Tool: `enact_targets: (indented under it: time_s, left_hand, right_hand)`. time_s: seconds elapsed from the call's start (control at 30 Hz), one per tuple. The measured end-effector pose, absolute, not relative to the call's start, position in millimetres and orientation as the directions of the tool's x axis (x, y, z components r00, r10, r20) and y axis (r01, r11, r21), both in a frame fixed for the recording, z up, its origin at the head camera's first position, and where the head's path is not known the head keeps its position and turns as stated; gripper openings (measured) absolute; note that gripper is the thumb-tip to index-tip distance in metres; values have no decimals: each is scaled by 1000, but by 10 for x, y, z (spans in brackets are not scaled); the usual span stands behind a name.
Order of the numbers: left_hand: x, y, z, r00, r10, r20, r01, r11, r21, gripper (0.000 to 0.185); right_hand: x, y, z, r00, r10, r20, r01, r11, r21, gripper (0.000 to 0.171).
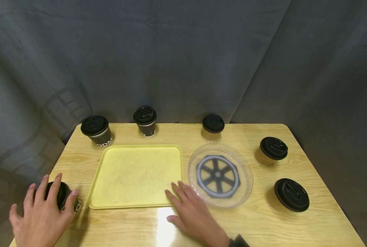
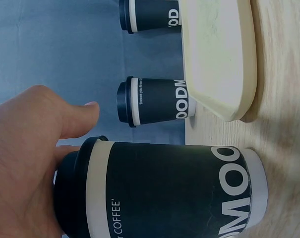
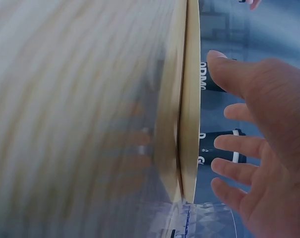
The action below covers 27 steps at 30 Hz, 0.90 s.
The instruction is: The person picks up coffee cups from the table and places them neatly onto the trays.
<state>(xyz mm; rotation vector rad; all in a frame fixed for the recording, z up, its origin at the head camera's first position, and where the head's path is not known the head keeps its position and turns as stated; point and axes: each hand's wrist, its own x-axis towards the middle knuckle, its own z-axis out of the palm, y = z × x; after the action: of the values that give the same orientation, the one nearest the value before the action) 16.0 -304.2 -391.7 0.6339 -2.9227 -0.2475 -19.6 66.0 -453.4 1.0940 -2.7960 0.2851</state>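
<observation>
My left hand (image 1: 43, 211) reaches over a black paper cup (image 2: 174, 191) with a black lid at the table's left front. Its fingers are spread around the lid, and the thumb stands apart from the cup in the left wrist view. White lettering runs near the base of this cup, which stands upright. Part of the lid is hidden behind the fingers. My right hand (image 1: 194, 214) hovers with fingers extended near the front right corner of a yellow tray (image 1: 135, 202); nothing is in its grasp.
A clear round plastic dish (image 1: 246, 187) with a dark wheel-like pattern is right of the tray. Two black cups (image 1: 103, 138) (image 1: 147, 130) stand behind the tray. Three brown cups with black lids (image 1: 211, 134) (image 1: 263, 157) (image 1: 276, 200) stand around the dish. A grey curtain (image 1: 183, 61) hangs behind.
</observation>
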Motion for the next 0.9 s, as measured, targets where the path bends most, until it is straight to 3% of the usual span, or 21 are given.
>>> enact_targets:
  time_s: [0.43, 0.77, 0.9]
  left_hand:
    - [152, -3041, -3937, -901, -421, 104, -394, 895, 208, 72]
    - [161, -3054, -3951, -907, -406, 107, -376, 899, 225, 70]
    - [174, -3042, -3966, -903, -406, 142, -367, 899, 238, 66]
  right_hand:
    - [-197, 666, -4543, -726, -670, 154, -688, 711, -147, 61]
    - [-196, 663, -4535, -730, -675, 108, -683, 713, -158, 42]
    - [-199, 665, -4534, -706, -692, 152, -708, 691, -147, 35]
